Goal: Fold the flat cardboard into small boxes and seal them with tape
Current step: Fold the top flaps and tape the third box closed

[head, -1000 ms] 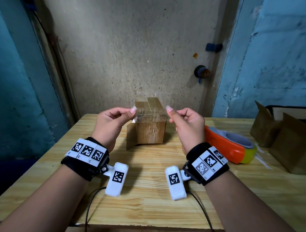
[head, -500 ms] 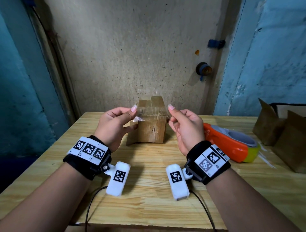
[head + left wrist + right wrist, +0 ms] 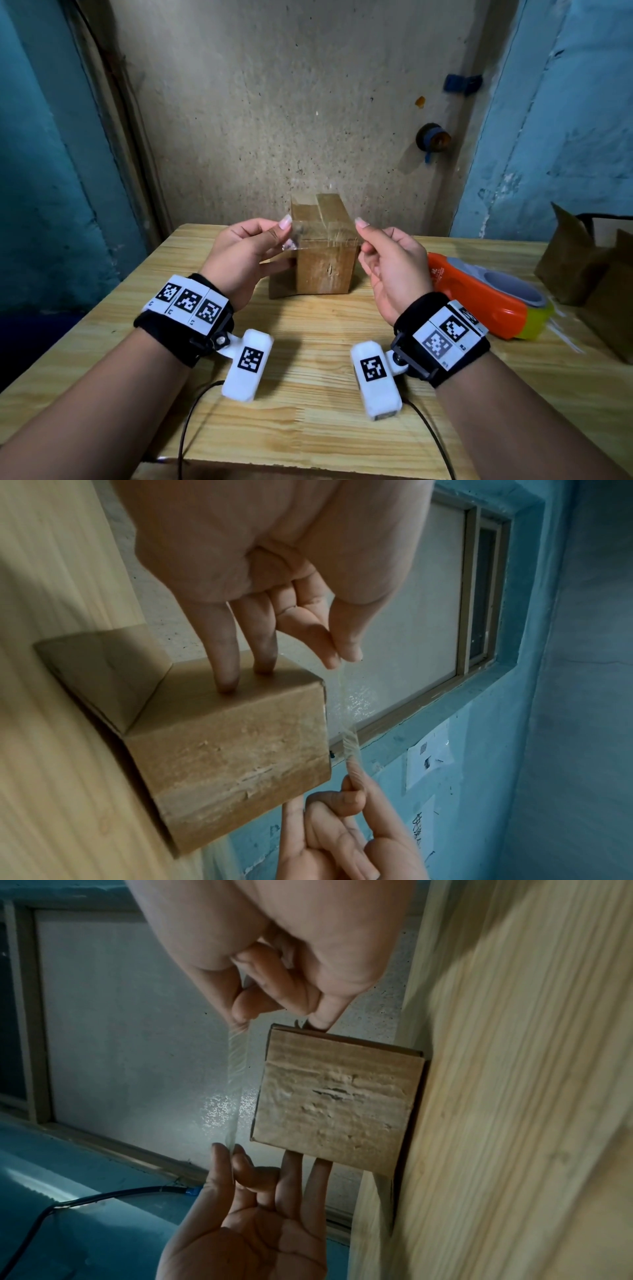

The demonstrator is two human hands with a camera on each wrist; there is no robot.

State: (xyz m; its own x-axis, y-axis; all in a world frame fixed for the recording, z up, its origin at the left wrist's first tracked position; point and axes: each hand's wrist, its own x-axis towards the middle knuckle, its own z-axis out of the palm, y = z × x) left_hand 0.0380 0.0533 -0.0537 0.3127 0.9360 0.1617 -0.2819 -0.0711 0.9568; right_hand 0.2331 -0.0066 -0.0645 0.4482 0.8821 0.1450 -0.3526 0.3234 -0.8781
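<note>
Cardboard box [image 3: 323, 263] sits mid-table [image 3: 308, 428], toward the far edge; clear tape strip [image 3: 325, 233] stretched just above its top.
Risk: slack or skewed descent, so tape creases or sticks off the seam. Left hand [image 3: 245, 255] and right hand [image 3: 394, 263] each pinch one end thumb-to-forefinger; left's other fingers [image 3: 226, 653] reach down the box side.

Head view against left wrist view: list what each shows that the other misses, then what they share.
Only the head view shows the orange tape dispenser, the open boxes at the table's right edge, and both wristbands. Only the left wrist view shows a window, papers on the blue wall, and two left fingers resting on the box's side. Both show the small box, and the clear tape pinched between the left hand and right hand.
</note>
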